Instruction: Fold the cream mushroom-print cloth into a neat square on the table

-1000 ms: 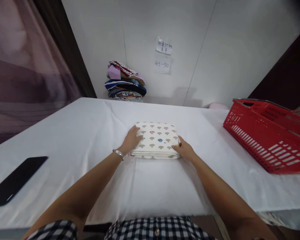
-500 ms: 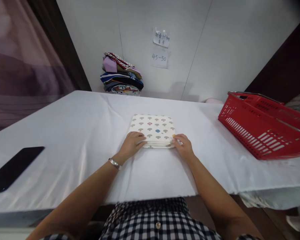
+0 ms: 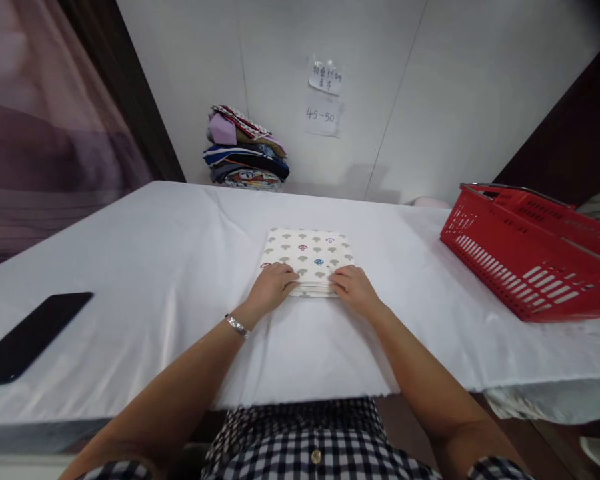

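A cream cloth printed with grey, red and blue mushrooms lies flat on the table, folded into a neat, layered rectangle. At its near left corner, my left hand grips the front edge, fingers on top and the thumb at the layered side. My right hand pinches the same edge towards the near right corner, its fingertips resting on the print. The stacked folds show between the two hands. What the fingertips do under the edge is hidden.
A white cover drapes the table. A black phone lies at the left, and a red plastic basket stands at the right. Behind the table, a pile of folded fabrics rests against the wall below handwritten paper signs.
My right hand has slid inward along the cloth's front edge, away from the corner. My left hand has shifted slightly right on the edge. The cloth stays in place.
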### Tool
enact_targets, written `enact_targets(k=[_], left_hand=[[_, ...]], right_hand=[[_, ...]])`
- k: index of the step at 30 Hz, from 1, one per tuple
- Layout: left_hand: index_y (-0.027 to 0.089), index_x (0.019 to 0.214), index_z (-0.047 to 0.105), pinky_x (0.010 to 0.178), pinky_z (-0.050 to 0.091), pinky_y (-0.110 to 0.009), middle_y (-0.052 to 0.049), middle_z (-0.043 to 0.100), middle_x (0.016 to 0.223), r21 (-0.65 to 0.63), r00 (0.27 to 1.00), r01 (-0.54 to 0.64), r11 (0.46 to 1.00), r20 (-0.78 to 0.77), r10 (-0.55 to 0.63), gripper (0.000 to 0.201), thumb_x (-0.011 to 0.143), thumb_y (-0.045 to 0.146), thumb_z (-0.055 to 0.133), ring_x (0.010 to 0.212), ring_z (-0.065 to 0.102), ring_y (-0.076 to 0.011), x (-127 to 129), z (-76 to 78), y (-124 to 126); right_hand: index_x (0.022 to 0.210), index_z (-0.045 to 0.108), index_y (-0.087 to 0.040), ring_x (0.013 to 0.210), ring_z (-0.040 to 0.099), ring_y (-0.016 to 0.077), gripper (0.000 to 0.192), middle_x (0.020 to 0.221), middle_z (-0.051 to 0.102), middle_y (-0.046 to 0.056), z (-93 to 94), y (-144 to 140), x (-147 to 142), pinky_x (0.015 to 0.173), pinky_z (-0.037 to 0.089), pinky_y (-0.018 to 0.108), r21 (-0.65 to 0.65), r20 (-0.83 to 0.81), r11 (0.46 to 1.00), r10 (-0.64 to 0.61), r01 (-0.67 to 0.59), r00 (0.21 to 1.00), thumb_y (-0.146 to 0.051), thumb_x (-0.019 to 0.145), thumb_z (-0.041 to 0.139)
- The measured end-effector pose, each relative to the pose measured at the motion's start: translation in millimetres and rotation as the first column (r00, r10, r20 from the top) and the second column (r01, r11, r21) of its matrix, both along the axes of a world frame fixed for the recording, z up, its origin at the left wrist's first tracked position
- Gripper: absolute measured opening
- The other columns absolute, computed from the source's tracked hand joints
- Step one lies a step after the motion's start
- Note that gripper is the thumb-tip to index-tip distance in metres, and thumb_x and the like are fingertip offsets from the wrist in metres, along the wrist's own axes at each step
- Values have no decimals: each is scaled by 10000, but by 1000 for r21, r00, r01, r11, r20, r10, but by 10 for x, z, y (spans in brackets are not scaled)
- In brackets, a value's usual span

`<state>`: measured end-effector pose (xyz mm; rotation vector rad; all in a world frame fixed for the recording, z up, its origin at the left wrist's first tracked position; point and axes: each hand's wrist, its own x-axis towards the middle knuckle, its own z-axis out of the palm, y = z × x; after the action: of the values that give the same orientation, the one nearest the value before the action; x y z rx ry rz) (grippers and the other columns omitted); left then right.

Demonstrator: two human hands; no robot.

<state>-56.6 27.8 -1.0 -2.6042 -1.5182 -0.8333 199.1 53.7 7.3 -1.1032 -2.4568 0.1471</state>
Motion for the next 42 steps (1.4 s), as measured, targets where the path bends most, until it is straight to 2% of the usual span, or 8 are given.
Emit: enact_targets(k=[5, 11, 18, 25, 33, 42], left_hand=[[217, 928, 665, 786, 418, -354, -47, 633, 894, 14, 1000, -13, 1000, -2, 13, 311, 948, 325, 375, 852, 541, -193, -10, -26, -11], [186, 891, 629, 782, 411, -353, -52, 629, 883, 26, 998, -43, 999, -45, 44, 307, 958, 287, 347, 839, 532, -191, 22, 32, -55], [177, 854, 613, 746, 419, -337, -45, 610, 832, 27, 997, -8, 1000, -72, 10, 293, 957, 272, 355, 796, 527, -178, 16, 38, -81], [186, 997, 614, 733, 430, -338, -48, 618, 876, 47, 1000, 17, 999, -24, -16, 205, 921, 295, 459, 818, 527, -185, -9, -21, -63], [174, 874, 607, 729, 418, -324, -39, 601, 836, 64, 997, -17, 998, -72, 22, 259, 950, 270, 379, 793, 515, -166, 35, 20, -80], [179, 876, 612, 722, 411, -320, -34, 593, 833, 51, 996, 14, 999, -85, -9, 254, 951, 269, 387, 792, 497, -165, 17, -31, -78]], right_hand=[[1041, 675, -242, 951, 524, 212, 281, 1012, 645, 65, 5, 52, -81, 840, 395, 358, -48, 23, 997, 61, -60, 998, -286, 938, 418], [1045, 670, -191, 898, 515, 219, 352, 997, 633, 101, -51, -23, -100, 812, 428, 369, 20, -88, 998, 59, -58, 994, -263, 959, 337], [1020, 662, -193, 874, 529, 215, 270, 956, 635, 94, -117, -49, -70, 793, 436, 381, 75, -124, 993, 99, -90, 987, -208, 935, 406], [1016, 653, -208, 849, 538, 212, 226, 927, 628, 81, -113, -41, -99, 758, 444, 378, 114, -126, 989, 112, -98, 986, -199, 923, 447], [982, 656, -204, 813, 530, 203, 226, 909, 625, 73, -138, -70, -148, 716, 442, 366, 182, -162, 981, 102, -72, 981, -168, 924, 440], [992, 658, -208, 807, 518, 197, 218, 909, 620, 69, -173, -90, -108, 729, 434, 367, 193, -155, 978, 111, -81, 982, -186, 922, 453]])
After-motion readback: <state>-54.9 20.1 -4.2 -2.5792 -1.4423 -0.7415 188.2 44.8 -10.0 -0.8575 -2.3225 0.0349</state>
